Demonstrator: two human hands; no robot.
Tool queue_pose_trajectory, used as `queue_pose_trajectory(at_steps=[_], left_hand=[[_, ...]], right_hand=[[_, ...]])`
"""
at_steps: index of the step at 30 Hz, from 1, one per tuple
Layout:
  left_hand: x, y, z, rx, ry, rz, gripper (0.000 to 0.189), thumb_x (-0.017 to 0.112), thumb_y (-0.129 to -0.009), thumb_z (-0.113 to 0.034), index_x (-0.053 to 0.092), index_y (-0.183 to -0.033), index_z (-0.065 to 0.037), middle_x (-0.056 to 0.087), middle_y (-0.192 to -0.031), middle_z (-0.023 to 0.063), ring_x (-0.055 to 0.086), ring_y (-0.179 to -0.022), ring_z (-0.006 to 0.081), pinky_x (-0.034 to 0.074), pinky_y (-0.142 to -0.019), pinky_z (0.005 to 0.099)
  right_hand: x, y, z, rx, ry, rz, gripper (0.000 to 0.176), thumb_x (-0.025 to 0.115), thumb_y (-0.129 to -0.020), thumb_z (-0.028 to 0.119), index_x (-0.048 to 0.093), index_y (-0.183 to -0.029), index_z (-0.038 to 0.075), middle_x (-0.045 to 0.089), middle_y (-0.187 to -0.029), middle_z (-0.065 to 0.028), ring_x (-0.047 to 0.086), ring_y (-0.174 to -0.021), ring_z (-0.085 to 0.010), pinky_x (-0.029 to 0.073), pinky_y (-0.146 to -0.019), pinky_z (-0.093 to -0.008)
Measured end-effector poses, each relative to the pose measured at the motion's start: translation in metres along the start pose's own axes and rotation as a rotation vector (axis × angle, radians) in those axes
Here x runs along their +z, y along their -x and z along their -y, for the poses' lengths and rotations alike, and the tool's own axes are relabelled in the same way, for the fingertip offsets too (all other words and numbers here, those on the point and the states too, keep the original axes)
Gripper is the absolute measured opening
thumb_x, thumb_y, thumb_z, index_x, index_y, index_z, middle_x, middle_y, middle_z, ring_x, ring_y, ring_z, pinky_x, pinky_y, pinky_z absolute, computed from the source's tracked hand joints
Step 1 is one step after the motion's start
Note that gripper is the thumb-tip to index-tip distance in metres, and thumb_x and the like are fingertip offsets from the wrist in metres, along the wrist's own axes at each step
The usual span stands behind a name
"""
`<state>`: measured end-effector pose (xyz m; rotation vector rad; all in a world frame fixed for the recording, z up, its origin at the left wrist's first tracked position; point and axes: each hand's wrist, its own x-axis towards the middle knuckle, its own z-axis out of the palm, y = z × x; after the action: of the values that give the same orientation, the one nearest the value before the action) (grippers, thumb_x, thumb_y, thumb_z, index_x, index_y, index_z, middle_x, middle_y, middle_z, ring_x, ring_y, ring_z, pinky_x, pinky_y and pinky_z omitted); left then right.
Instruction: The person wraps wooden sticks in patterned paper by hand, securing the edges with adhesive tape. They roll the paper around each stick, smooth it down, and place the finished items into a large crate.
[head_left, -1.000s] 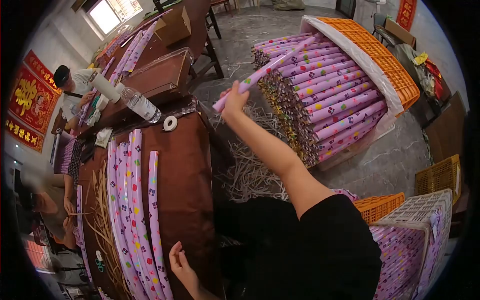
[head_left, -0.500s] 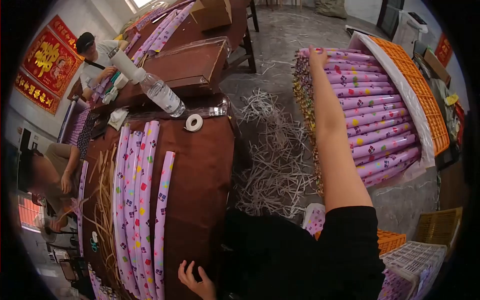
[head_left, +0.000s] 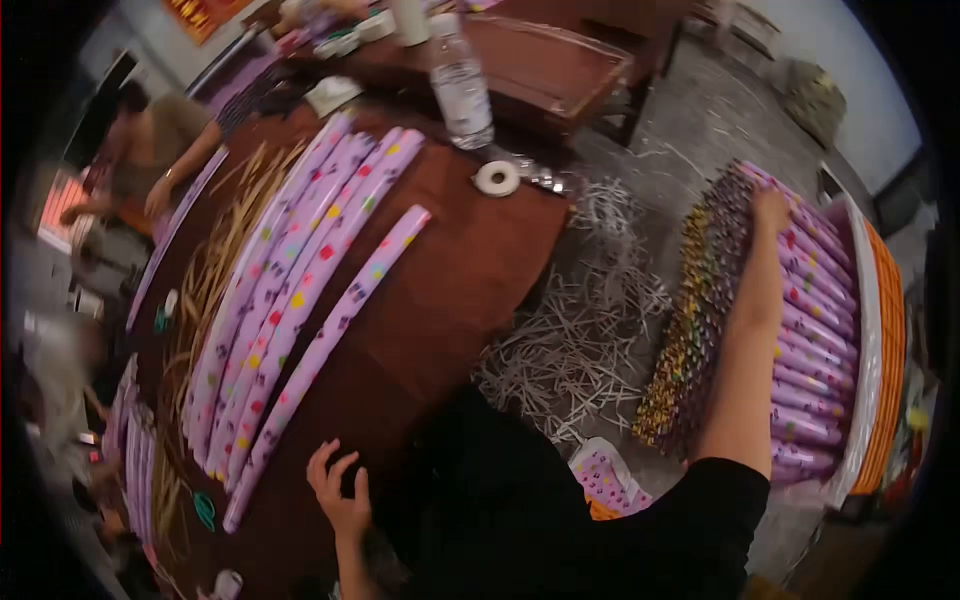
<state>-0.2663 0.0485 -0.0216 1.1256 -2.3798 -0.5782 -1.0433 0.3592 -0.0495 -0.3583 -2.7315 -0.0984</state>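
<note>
My left hand (head_left: 340, 490) hovers over the near edge of the brown-covered table, fingers spread and holding nothing. Closest to it is a long purple patterned roll (head_left: 335, 350), set apart from a row of similar purple rolls (head_left: 290, 290). On the right, my outstretched right arm reaches a big stack of purple wrapped rolls (head_left: 812, 330) lying in an orange basket (head_left: 884, 350) with a white liner. My right hand (head_left: 770, 210) touches the upper rolls near their ends. Its fingers are blurred and partly hidden, so I cannot see whether they grip one.
A water bottle (head_left: 462, 95) and a roll of white tape (head_left: 497, 178) are at the table's far end. Brown strips (head_left: 215, 280) and green-handled scissors (head_left: 204, 510) lie on the left. Shredded strips (head_left: 570, 350) litter the floor. A co-worker (head_left: 165, 150) sits across the table.
The view has turned, so the table and basket appear shifted and tilted. My right hand still rests at the upper rolls in the basket. My left hand remains open above the table.
</note>
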Motion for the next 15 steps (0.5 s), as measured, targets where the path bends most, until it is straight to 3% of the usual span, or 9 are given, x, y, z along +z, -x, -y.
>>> queue_pose_trajectory(at_steps=[4,8,11,12,15], left_hand=[[0.000,-0.002,0.004,0.091,0.001,-0.047,0.019,0.068,-0.086,-0.014,0.068,-0.103,-0.008,0.058,-0.129,0.0086,0.047,-0.128,0.0321,0.035,-0.107,0.0444],[-0.009,-0.005,0.000,-0.011,0.139,-0.046,0.024,0.068,-0.085,-0.010,0.067,-0.109,-0.008,0.059,-0.128,0.0101,0.049,-0.125,0.0307,0.036,-0.106,0.0433],[-0.031,-0.018,0.008,-0.042,0.093,-0.116,0.027,0.064,-0.092,-0.013,0.064,-0.119,-0.008,0.055,-0.133,0.0117,0.049,-0.127,0.0311,0.038,-0.106,0.0441],[-0.039,-0.025,0.014,-0.030,-0.044,-0.161,0.031,0.065,-0.092,-0.013,0.062,-0.122,-0.008,0.055,-0.133,0.0122,0.049,-0.126,0.0316,0.038,-0.106,0.0435],[-0.053,-0.044,0.048,0.077,-0.429,-0.293,0.038,0.068,-0.087,-0.017,0.059,-0.122,-0.007,0.056,-0.128,0.0120,0.052,-0.118,0.0324,0.039,-0.101,0.0427]], right_hand=[[0.006,-0.020,0.008,-0.039,-0.062,-0.032,0.050,0.058,-0.089,0.052,0.064,-0.122,0.015,0.049,-0.136,-0.0147,0.048,-0.123,-0.0383,0.046,-0.093,-0.0502],[-0.010,-0.014,0.021,-0.125,-0.206,-0.175,0.043,0.060,-0.091,0.045,0.066,-0.118,0.012,0.058,-0.123,-0.0143,0.056,-0.112,-0.0360,0.048,-0.089,-0.0475],[-0.043,0.030,0.068,-0.456,-0.573,-0.408,0.038,0.061,-0.092,0.039,0.068,-0.114,0.009,0.065,-0.114,-0.0140,0.062,-0.105,-0.0342,0.049,-0.086,-0.0455],[-0.064,0.065,0.089,-0.616,-0.729,-0.420,0.036,0.062,-0.093,0.037,0.068,-0.113,0.008,0.068,-0.111,-0.0139,0.064,-0.102,-0.0336,0.050,-0.085,-0.0449],[-0.161,0.219,0.145,-1.217,-1.159,-0.301,0.022,0.072,-0.086,0.014,0.067,-0.105,0.003,0.068,-0.105,-0.0136,0.063,-0.098,-0.0345,0.049,-0.084,-0.0420]])
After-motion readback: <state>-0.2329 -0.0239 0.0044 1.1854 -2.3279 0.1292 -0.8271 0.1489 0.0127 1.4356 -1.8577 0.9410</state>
